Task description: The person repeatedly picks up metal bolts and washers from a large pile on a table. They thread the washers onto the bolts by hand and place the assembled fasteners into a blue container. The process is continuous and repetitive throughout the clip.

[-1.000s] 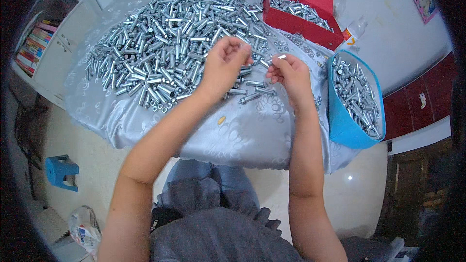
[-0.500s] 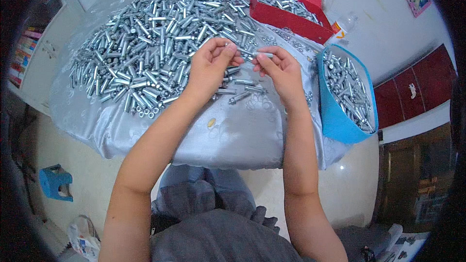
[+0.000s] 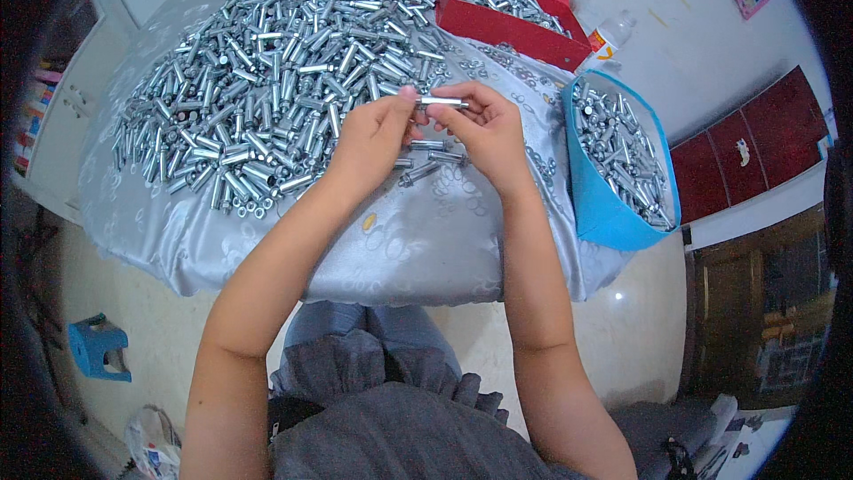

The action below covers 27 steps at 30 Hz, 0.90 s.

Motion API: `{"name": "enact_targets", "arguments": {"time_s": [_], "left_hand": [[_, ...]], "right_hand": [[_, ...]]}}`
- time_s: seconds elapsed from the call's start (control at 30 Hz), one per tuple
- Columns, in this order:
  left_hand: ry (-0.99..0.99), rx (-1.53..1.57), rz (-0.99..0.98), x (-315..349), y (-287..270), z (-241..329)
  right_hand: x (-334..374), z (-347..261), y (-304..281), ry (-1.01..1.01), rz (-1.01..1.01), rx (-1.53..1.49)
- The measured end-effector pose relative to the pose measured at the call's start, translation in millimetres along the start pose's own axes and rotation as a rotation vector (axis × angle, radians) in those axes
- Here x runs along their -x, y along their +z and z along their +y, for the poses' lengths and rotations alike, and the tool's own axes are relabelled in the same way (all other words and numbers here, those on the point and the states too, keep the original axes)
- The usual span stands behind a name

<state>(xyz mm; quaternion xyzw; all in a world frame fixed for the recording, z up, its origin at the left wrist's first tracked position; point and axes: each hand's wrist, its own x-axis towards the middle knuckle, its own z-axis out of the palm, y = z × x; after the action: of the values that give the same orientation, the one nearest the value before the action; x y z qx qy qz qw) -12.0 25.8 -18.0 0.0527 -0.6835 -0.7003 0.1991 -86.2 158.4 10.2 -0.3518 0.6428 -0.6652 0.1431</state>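
Observation:
A shiny expansion bolt lies level between my hands, above the near right side of the heap. My right hand grips it between thumb and fingers. The fingers of my left hand are pinched closed at the bolt's left end, which they hide; whether they hold a small nut or washer there cannot be seen. A large heap of similar metal bolts spreads to the left and beyond my hands. Just below my fingers, a few loose bolts rest on the silvery tablecloth.
At my right stands a blue fabric bin full of bolts. Behind it are an open red box with more bolts and a clear bottle. Small nuts or washers are scattered beside the bin. A blue stool is on the floor at left.
My hands have come closer together, and the bolt in my right hand now meets my left fingers. The whole view has shifted slightly.

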Motion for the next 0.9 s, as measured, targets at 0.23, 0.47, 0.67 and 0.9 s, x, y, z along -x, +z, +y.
{"name": "enact_targets", "arguments": {"time_s": [0.23, 0.47, 0.67, 0.9], "left_hand": [[-0.030, -0.036, -0.061, -4, -1, 7], [-0.278, 0.275, -0.046, 0, -4, 17], [-0.258, 0.070, -0.206, 0, -11, 24], [-0.341, 0.142, -0.154, -2, -15, 30]], "right_hand": [[1, 2, 2, 0.019, -0.063, -0.031], [-1, 5, -3, 0.045, -0.065, -0.135], [0, 2, -5, -0.047, -0.060, 0.058], [-7, 14, -60, 0.128, 0.486, 0.644]]}}
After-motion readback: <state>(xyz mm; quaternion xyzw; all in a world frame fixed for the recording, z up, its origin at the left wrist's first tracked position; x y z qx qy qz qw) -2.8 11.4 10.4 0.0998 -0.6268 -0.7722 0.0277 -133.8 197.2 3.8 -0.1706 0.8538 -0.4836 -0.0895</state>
